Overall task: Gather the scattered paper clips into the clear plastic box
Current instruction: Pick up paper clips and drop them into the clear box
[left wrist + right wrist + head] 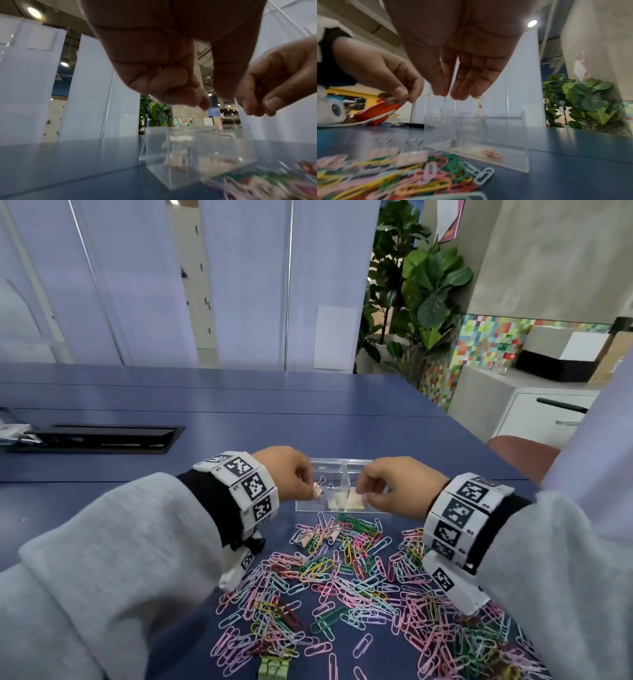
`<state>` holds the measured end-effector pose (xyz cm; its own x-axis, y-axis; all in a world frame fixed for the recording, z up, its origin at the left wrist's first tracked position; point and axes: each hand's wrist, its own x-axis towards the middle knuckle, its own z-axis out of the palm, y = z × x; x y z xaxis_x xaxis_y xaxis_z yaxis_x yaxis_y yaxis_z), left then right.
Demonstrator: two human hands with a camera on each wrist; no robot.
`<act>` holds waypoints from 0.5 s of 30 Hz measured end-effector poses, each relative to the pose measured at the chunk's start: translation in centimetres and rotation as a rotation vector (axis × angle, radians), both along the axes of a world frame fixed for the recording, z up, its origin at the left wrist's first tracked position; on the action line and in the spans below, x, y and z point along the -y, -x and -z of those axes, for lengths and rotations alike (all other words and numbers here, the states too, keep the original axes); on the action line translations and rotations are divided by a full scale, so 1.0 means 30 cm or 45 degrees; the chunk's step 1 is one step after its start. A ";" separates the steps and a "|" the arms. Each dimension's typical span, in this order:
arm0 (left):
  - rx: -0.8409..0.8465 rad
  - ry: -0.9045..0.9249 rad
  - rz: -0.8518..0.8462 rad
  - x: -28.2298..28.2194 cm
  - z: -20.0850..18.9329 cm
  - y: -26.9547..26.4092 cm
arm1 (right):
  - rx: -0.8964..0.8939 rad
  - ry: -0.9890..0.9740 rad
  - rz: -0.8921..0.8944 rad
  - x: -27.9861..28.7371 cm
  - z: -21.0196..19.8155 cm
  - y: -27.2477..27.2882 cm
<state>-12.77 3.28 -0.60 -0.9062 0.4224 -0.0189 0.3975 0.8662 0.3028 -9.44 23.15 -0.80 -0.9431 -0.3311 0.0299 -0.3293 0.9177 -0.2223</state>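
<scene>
Beside the clear plastic box (197, 151), the paper clips (267, 184) smear into colored blur in the left wrist view. Inside that box, its contents (176, 158) blur beyond naming. A green binder clip (272, 671) is cut off by the bottom edge.

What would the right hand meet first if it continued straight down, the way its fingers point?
Probably the open top of the clear plastic box: the right hand hangs just above its right compartment, though depth is uncertain.

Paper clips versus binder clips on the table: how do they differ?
The paper clips are many, multicoloured and lie flat; the binder clips are few, pale pink and stand taller with wire handles up. Both sit on the blue table before the clear box.
</scene>
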 end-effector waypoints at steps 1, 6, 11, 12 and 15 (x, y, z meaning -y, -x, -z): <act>0.079 0.052 0.014 -0.001 0.010 -0.020 | 0.058 -0.059 -0.044 0.023 0.006 -0.010; 0.241 0.198 0.021 -0.032 0.069 -0.073 | 0.238 -0.265 -0.105 0.109 0.049 -0.017; 0.217 0.283 -0.016 -0.066 0.090 -0.075 | 0.240 -0.302 -0.093 0.133 0.073 -0.015; 0.204 0.300 -0.022 -0.072 0.091 -0.076 | 0.230 -0.289 -0.102 0.133 0.075 -0.014; 0.157 0.331 -0.045 -0.079 0.094 -0.073 | 0.201 -0.243 -0.131 0.129 0.071 -0.019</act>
<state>-10.59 5.65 -3.42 -0.9043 0.3575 -0.2333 0.3398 0.9336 0.1133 -8.86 19.29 -2.92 -0.8922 -0.4109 -0.1872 -0.3978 0.9115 -0.1046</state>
